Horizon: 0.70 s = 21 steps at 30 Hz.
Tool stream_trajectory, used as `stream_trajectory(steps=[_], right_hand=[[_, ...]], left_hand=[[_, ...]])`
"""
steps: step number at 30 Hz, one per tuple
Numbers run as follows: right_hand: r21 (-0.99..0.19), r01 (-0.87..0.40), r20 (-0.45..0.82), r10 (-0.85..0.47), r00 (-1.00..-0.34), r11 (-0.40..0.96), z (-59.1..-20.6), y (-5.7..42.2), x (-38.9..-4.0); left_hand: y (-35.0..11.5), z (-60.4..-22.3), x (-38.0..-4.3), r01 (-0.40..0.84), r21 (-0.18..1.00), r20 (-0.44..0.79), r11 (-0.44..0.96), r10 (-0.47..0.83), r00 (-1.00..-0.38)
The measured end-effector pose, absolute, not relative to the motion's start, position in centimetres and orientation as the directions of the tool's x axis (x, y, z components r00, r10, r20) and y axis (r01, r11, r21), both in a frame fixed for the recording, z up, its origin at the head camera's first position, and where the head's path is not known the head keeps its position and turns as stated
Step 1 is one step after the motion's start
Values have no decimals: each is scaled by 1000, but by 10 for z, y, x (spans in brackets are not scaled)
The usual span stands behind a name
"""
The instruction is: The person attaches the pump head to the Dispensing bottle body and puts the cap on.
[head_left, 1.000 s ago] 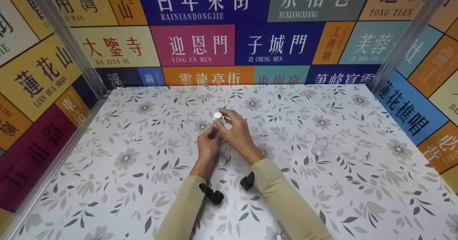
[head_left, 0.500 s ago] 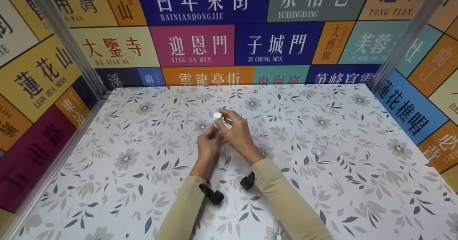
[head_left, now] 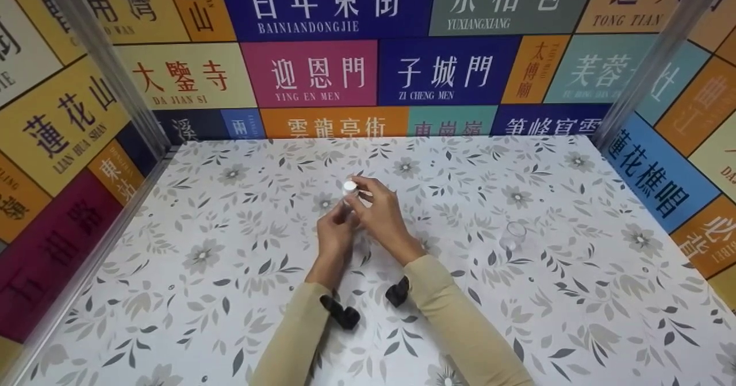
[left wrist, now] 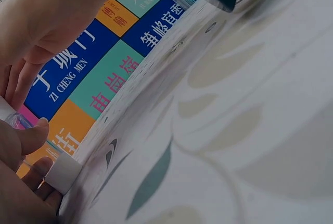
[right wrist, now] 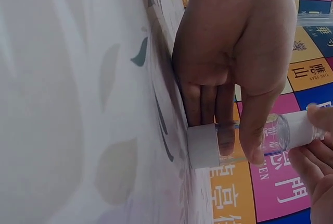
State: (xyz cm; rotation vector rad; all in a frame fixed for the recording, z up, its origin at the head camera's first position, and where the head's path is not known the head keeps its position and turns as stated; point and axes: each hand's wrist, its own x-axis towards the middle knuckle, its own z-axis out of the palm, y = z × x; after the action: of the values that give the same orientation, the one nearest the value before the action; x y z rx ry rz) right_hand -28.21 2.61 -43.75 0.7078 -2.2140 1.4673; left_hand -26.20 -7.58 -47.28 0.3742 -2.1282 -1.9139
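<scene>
A small clear bottle [right wrist: 242, 143] with a white base [left wrist: 63, 173] stands upright between my hands, its base right at the tabletop. My left hand [head_left: 335, 237] grips the transparent body low down, with the thumb along one side. At the top, my right hand [head_left: 382, 210] pinches the white cap [head_left: 350, 185] between thumb and fingers. In the left wrist view my left hand [left wrist: 21, 198] is partly cut off by the frame edge. Only some fingers of my right hand [right wrist: 315, 166] show in the right wrist view.
To the right on the flower-patterned table [head_left: 230, 311] is a small clear cup-like piece [head_left: 513, 236]. Panels with coloured place-name signs [head_left: 310, 72] rise behind the table and on both sides. Transparent posts [head_left: 644, 69] stand at the back corners.
</scene>
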Motion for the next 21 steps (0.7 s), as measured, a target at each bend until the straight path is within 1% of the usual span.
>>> stream_trajectory(steps=[7, 13, 21], right_hand=[[-705, -626, 594, -204, -778, 334, -439, 25, -282], [-705, -614, 578, -215, -787, 355, -440, 26, -282], [-730, -602, 578, -179, -796, 323, -440, 25, -283]], left_hand=[[-75, -472, -262, -17, 996, 15, 89, -353, -936], [-75, -472, -262, 3, 994, 40, 107, -348, -937], [-76, -474, -264, -30, 991, 19, 132, -357, -934]])
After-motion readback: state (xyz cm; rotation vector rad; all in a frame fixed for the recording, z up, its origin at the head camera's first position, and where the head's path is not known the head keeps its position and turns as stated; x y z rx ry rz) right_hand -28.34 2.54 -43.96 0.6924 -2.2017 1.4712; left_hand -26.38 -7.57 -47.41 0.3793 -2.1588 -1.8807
